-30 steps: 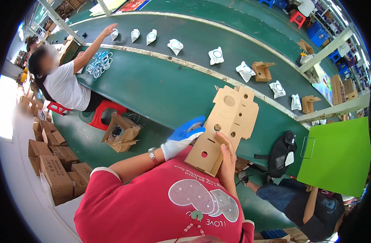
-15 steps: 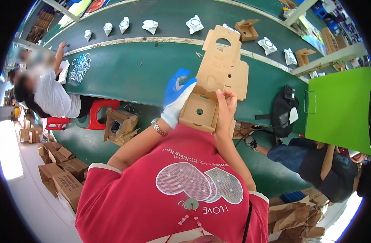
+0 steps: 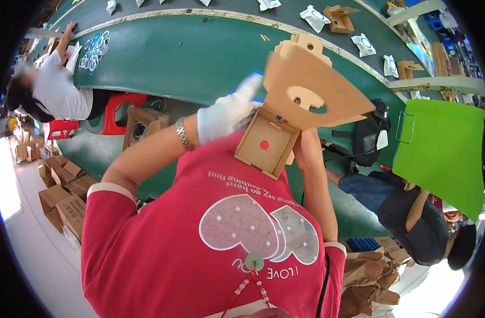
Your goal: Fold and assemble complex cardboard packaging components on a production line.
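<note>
A small brown cardboard box (image 3: 265, 146) is held in front of my chest, its tray part facing up with a round hole in the bottom. Its tall lid panel (image 3: 316, 87), with a large cut-out, stands raised and fans out to the right. My right hand (image 3: 308, 149) grips the box's right side, fingers partly hidden by the cardboard. My left hand (image 3: 232, 112), in a white glove with blue fingers, is at the box's upper left. Its fingers stretch towards the lid and are slightly blurred. A bit of blue shows through a slot in the tray's back wall.
Flattened cardboard (image 3: 306, 42) lies on the green table (image 3: 210, 53) beyond the box. White packets (image 3: 315, 18) stand along the far belt. A person (image 3: 57, 87) sits left beside blue-white rings (image 3: 95, 52); another (image 3: 406, 212) is at right near a green board (image 3: 438, 153).
The lid panel has swung up and right over the tray. My left hand has turned, now showing the white back of the glove. The whole view has shifted.
</note>
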{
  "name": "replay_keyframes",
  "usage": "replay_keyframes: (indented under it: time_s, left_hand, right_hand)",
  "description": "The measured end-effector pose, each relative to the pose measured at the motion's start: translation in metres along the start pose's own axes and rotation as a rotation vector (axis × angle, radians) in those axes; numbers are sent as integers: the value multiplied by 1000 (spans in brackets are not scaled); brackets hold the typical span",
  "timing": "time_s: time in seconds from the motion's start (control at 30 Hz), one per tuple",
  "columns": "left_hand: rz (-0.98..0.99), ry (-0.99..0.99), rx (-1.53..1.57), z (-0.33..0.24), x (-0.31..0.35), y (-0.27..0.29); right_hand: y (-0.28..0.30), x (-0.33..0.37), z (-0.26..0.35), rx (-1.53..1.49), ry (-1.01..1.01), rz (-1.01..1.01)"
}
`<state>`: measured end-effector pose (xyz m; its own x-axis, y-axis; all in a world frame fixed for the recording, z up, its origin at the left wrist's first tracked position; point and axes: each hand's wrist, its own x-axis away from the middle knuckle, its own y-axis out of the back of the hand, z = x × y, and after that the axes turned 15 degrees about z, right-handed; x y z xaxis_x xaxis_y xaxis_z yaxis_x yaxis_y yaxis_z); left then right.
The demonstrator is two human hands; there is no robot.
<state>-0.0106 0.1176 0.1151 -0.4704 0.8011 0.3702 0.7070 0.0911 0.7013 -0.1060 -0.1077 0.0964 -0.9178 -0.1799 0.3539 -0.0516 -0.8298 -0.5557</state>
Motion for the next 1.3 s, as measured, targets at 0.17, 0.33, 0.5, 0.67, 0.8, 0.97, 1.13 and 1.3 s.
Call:
replay_keyframes:
  time_s: [0.17,0.33,0.5,0.67,0.8,0.97,1.13,1.3]
  left_hand:
    - [328,116,1068,-22,-31,2]
    - [221,98,542,-17,-53,-11]
    - [357,284,1163,-4,-103,14]
    - [-176,7,1313,77,-103,-46]
    - [-165,-98,361,66,-85,-95]
    - [-358,-309,256,7,-148,-71]
    - [-270,-432,-56,-32,-204,-48]
    - [-306,-492,421,-6,-190,-67]
  right_hand:
    - [10,-2,11,75,-143,181]
    - [16,-6,33,655,-372,219]
    - [55,-35,36,791,-166,93]
    - [117,-69,-13,1130,242,-805]
    - [110,-68,-49,1560,273,-945]
    - [118,-68,-44,1408,166,-765]
    - [134,-59,-32,1307,169,-644]
    - [141,-64,-30,1307,74,-697]
